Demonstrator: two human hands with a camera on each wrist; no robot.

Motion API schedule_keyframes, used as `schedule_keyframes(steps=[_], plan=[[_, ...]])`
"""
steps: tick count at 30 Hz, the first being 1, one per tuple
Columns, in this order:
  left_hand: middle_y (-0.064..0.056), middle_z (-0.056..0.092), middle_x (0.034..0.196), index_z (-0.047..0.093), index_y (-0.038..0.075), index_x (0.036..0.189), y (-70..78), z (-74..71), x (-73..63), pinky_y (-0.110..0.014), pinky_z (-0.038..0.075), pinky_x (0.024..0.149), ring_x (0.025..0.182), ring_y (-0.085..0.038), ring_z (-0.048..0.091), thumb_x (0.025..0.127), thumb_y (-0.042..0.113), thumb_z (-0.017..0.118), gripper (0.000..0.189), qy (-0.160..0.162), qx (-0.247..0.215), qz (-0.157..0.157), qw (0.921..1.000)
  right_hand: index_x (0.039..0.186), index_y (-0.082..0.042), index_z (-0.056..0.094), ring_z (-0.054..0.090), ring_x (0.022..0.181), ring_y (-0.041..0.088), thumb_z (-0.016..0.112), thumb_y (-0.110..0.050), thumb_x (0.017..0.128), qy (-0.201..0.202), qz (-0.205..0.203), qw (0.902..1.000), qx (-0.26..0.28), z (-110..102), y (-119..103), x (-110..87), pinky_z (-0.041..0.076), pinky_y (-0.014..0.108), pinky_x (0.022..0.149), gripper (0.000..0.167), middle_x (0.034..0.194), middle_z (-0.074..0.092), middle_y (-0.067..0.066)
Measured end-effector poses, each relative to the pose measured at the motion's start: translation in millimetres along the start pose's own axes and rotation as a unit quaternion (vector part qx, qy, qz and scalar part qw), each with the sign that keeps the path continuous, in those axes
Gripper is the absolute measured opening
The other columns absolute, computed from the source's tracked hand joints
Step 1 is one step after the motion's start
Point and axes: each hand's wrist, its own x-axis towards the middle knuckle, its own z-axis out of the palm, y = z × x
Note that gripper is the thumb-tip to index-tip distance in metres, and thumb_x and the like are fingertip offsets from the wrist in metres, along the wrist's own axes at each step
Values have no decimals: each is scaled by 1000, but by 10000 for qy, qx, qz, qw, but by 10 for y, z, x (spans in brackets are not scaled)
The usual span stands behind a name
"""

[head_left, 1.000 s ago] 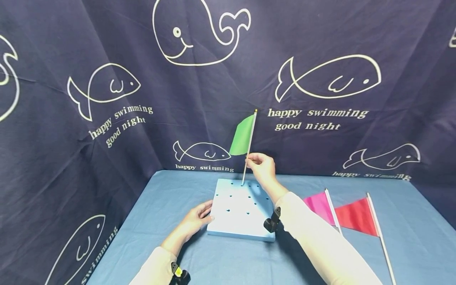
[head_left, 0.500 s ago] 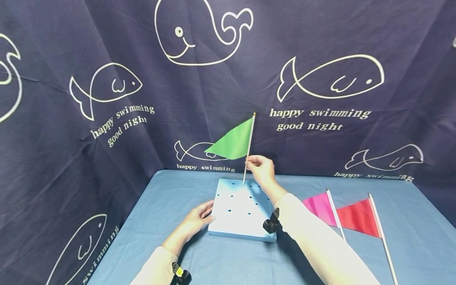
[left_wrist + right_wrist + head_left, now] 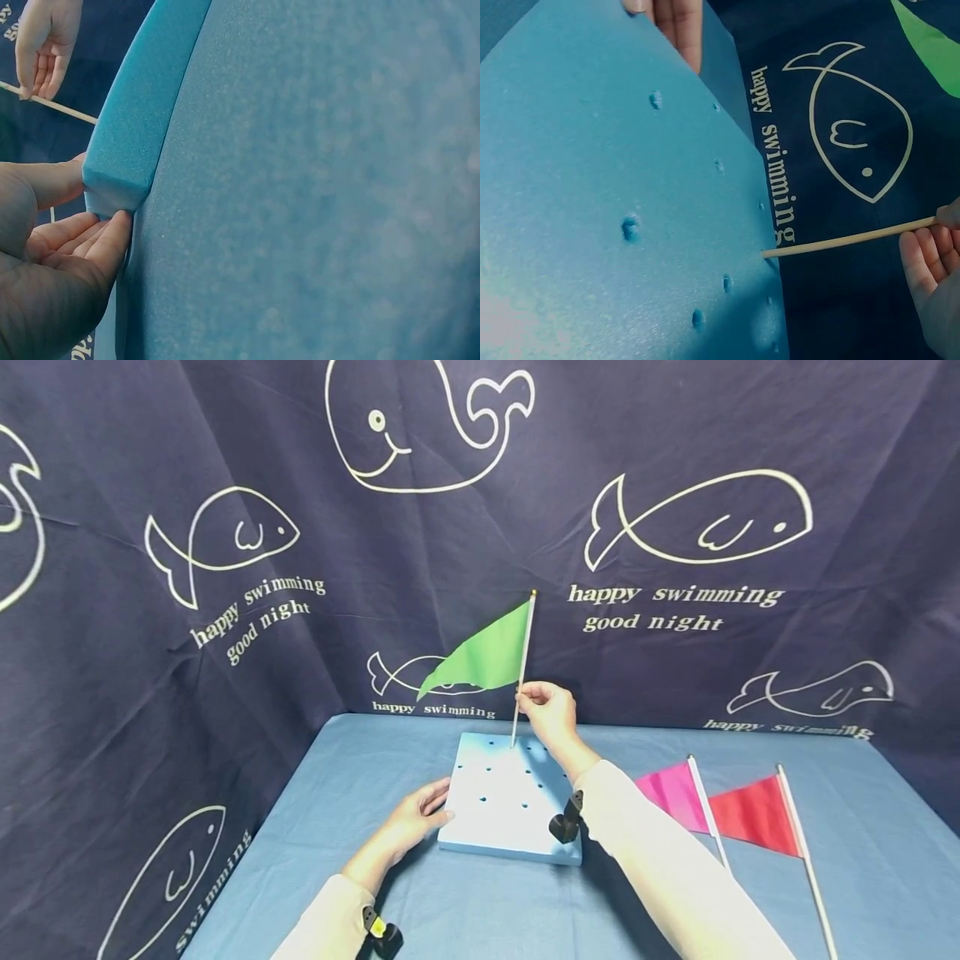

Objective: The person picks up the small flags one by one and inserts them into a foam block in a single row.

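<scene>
A light blue foam board (image 3: 495, 831) dotted with several small holes lies on the table. Its left edge is held by my left hand (image 3: 411, 820), thumb over the top and fingers along the side, as the left wrist view shows at the board's corner (image 3: 120, 172). Above the far edge, my right hand (image 3: 553, 714) pinches the thin stick of a green triangular flag (image 3: 487, 656) just below the cloth. The stick stands nearly upright, leaning slightly right. In the right wrist view the foot of the stick (image 3: 847, 241) meets the board at a hole near its edge.
To the right lie a pink flag (image 3: 678, 797) and a red flag (image 3: 757, 814) on white sticks; my right sleeve partly covers the pink one. A dark curtain (image 3: 450, 552) with white fish drawings hangs behind the blue tablecloth (image 3: 465, 910).
The green flag's cloth has swung out to the left and now spreads wide, its tip drooping. Both hands stay nearly where they were, and the stick's foot remains at the same hole.
</scene>
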Motion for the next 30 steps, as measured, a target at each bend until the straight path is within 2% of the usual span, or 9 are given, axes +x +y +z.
schedule_keyframes(steps=[1, 9, 19, 24, 30], plan=[[-25, 42, 147, 37, -3, 146, 0, -1, 1, -43, 40, 110, 139, -37, 38, 93, 5, 62, 59, 20, 18, -14, 10000, 94, 2, 74, 59, 57, -5, 72, -4, 84, 7, -12, 10000, 6, 9, 2, 10, 48, 9, 60, 12, 87, 73, 18], [-24, 43, 147, 38, -3, 146, 20, 14, -5, -46, 38, 111, 139, -36, 39, 93, 5, 62, 59, 38, 47, -56, 10000, 92, 1, 75, 57, 60, -2, 73, -6, 83, 68, -18, 10000, -35, 60, -7, 29, 47, 11, 61, 12, 85, 73, 16], [-24, 43, 147, 38, -3, 146, -10, 0, 1, -44, 38, 111, 139, -37, 38, 93, 7, 63, 60, 4, 58, -6, 10000, 93, 1, 75, 56, 57, -4, 74, -6, 83, 220, 248, 9992, 210, 90, 28, 58, 48, 10, 60, 12, 83, 73, 15], [-25, 41, 148, 37, -4, 146, -33, -8, -2, -40, 40, 110, 139, -37, 37, 93, 7, 63, 60, -84, 59, 50, 9999, 93, 2, 75, 55, 57, -5, 74, -5, 82, 317, 200, 9991, 187, 90, 38, 53, 46, 9, 59, 13, 82, 74, 14], [-24, 42, 147, 38, -4, 146, -27, -10, 0, -43, 37, 112, 140, -36, 37, 92, 6, 63, 60, -49, -26, 25, 10000, 93, 3, 75, 55, 58, -4, 75, -5, 81, 308, 146, 9990, 280, 83, 19, 47, 45, 8, 59, 15, 83, 73, 16]])
